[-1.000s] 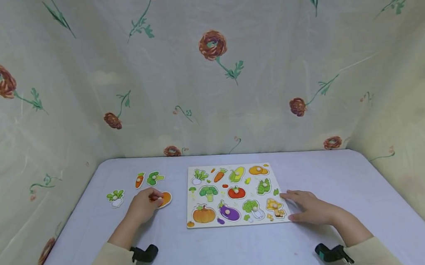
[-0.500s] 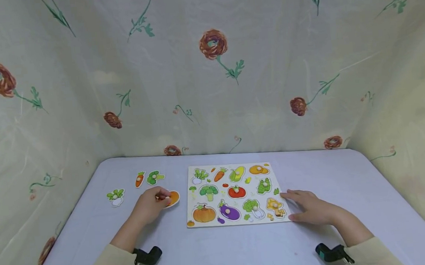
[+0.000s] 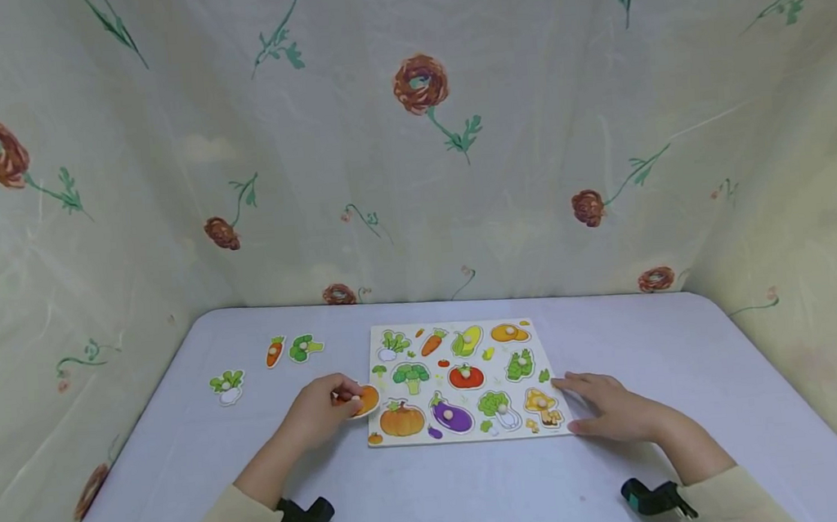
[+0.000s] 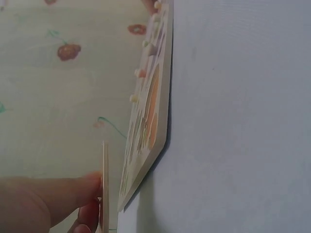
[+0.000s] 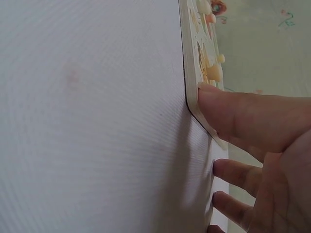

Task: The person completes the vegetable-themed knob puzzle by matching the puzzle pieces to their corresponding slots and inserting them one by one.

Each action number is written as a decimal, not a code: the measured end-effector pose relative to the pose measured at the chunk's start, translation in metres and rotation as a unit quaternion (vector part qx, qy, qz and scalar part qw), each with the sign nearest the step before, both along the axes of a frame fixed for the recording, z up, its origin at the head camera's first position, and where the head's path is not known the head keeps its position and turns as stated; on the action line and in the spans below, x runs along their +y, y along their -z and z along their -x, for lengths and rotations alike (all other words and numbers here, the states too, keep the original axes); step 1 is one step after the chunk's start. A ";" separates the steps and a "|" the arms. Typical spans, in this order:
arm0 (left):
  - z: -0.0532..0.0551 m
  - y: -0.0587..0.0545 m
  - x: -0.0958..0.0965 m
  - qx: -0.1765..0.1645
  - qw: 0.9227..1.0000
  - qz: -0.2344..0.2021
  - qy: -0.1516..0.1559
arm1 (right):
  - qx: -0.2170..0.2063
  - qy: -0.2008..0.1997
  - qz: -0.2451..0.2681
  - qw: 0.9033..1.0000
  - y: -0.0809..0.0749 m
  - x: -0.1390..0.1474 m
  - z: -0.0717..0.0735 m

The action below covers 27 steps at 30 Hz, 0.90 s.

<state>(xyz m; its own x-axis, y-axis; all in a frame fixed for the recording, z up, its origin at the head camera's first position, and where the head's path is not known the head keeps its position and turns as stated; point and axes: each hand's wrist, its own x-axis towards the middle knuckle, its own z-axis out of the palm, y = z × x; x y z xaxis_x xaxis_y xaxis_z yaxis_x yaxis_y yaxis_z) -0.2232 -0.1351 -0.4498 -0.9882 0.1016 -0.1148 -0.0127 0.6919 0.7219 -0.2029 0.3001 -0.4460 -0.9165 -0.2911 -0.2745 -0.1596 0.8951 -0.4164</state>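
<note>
My left hand (image 3: 319,410) pinches an orange pumpkin puzzle piece (image 3: 370,399) by its knob. The piece overlaps the left edge of the white vegetable peg-puzzle board (image 3: 497,375), beside the pumpkin picture (image 3: 401,420) at its lower left. Edge-on in the left wrist view, the held piece (image 4: 105,189) stands off the tabletop, with thumb and fingers on one side of it. At the board's right edge rests my right hand (image 3: 615,411), fingers spread and loosely straight. Its thumb (image 5: 233,111) touches the board's near right corner in the right wrist view.
Left of the board lie a carrot piece (image 3: 274,352), a broccoli piece (image 3: 305,348) and a radish piece (image 3: 228,387). Several knobbed pieces sit in the board, including an eggplant (image 3: 456,420) and a tomato (image 3: 466,378). A floral curtain (image 3: 517,204) surrounds the white table (image 3: 481,494).
My left hand has carried the pumpkin piece rightward, from the table area left of the board to the board's left edge. My right hand stays at the right edge.
</note>
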 end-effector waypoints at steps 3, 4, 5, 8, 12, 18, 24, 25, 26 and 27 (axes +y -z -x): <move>-0.002 0.000 0.005 -0.002 1.000 -0.002 0.009 | 0.003 -0.001 -0.001 1.000 0.001 0.000 0.000; -0.003 0.000 0.006 -0.002 1.000 -0.003 0.010 | 0.003 -0.002 -0.001 1.000 0.001 0.000 0.000; -0.003 -0.001 0.007 -0.002 1.000 -0.004 0.011 | 0.004 -0.002 -0.002 1.000 0.002 0.000 0.001; -0.004 0.000 0.009 0.001 1.000 -0.006 0.019 | 0.005 -0.003 -0.004 1.000 0.002 0.001 0.001; -0.004 0.003 0.013 0.000 0.999 -0.010 0.037 | 0.006 -0.002 -0.005 1.000 0.002 0.001 0.001; -0.003 0.008 0.020 -0.003 0.998 -0.019 0.057 | 0.005 -0.001 -0.006 1.000 0.002 0.000 0.000; -0.004 0.009 0.029 -0.014 0.998 -0.016 0.067 | 0.005 -0.001 -0.006 1.000 0.000 -0.001 0.000; -0.005 0.010 0.031 -0.016 0.997 -0.014 0.069 | 0.004 0.000 -0.004 1.000 0.000 -0.001 -0.001; -0.005 0.010 0.032 -0.017 0.997 -0.013 0.071 | 0.004 -0.001 -0.005 1.000 0.000 -0.001 -0.001; -0.005 0.011 0.033 -0.018 0.997 -0.013 0.074 | 0.003 0.000 -0.004 1.000 0.000 -0.001 -0.001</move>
<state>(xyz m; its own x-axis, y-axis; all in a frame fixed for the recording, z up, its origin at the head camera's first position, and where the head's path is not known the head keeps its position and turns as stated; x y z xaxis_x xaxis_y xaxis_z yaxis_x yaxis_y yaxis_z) -0.2178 -0.1022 -0.4603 -0.9573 0.2501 -0.1451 0.0626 0.6693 0.7404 -0.2022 0.2987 -0.4457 -0.9180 -0.2893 -0.2713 -0.1628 0.8986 -0.4074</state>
